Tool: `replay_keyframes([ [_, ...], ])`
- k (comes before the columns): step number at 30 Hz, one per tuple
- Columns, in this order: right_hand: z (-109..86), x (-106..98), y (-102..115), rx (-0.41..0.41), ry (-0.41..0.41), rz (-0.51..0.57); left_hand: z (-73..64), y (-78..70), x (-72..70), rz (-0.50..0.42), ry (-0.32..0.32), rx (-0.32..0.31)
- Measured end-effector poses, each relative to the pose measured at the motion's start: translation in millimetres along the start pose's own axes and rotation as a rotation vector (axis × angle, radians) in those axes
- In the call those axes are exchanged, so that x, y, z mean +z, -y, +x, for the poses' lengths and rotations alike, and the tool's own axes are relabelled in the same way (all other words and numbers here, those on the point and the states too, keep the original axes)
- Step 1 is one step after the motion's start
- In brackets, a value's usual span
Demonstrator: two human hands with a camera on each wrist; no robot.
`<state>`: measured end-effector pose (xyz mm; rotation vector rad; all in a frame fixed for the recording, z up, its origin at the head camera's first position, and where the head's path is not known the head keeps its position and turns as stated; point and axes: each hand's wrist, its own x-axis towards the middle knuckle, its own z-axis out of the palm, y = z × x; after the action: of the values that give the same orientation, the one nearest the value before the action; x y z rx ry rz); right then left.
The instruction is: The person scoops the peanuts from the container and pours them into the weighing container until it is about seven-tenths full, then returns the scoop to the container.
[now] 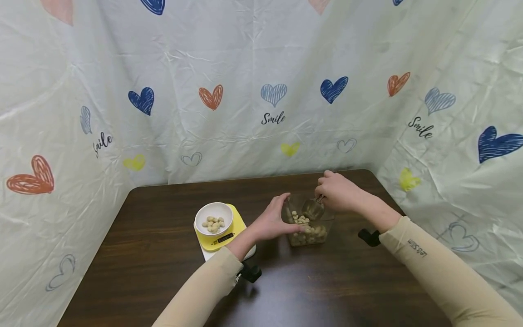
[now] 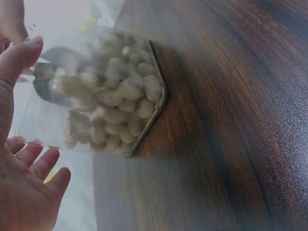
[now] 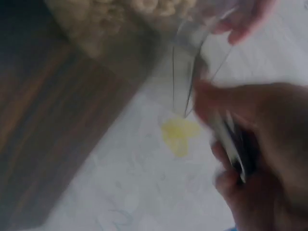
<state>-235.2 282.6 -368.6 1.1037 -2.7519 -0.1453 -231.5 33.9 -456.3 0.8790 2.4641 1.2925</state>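
A clear plastic container (image 1: 329,221) part-filled with unshelled peanuts (image 2: 120,91) stands on the right half of the table. My left hand (image 1: 269,221) holds it from the left side, thumb at the near side and fingers at the far rim. With my right hand (image 1: 340,190) I grip the handle of a clear scoop (image 1: 313,210), whose bowl dips into the container at the peanuts. That handle shows between thumb and curled fingers in the blurred right wrist view. How much the scoop holds I cannot tell.
Left of the container, a yellow-topped kitchen scale (image 1: 238,219) carries a white bowl (image 1: 214,206) with several peanuts (image 1: 213,225) in it. The dark wooden table (image 1: 163,236) ends at a heart-printed white curtain (image 1: 233,131) behind and at the sides.
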Motion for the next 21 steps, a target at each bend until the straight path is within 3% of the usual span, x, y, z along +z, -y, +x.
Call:
replay_keyframes([
  [4, 0.4, 5.1, -1.8, 0.039, 0.069, 0.164, -0.3, 1.3, -0.3, -0.005, 0.01, -0.016],
  [11, -3.3, 12.3, -10.7, 0.101, 0.084, 0.289, 0.6, 1.2, -0.6, 0.006, -0.002, -0.021],
  [21, -7.3, 7.1, -30.7, 0.143, 0.133, 0.446, 1.7, 2.6, 0.8, 0.003, -0.003, -0.018],
])
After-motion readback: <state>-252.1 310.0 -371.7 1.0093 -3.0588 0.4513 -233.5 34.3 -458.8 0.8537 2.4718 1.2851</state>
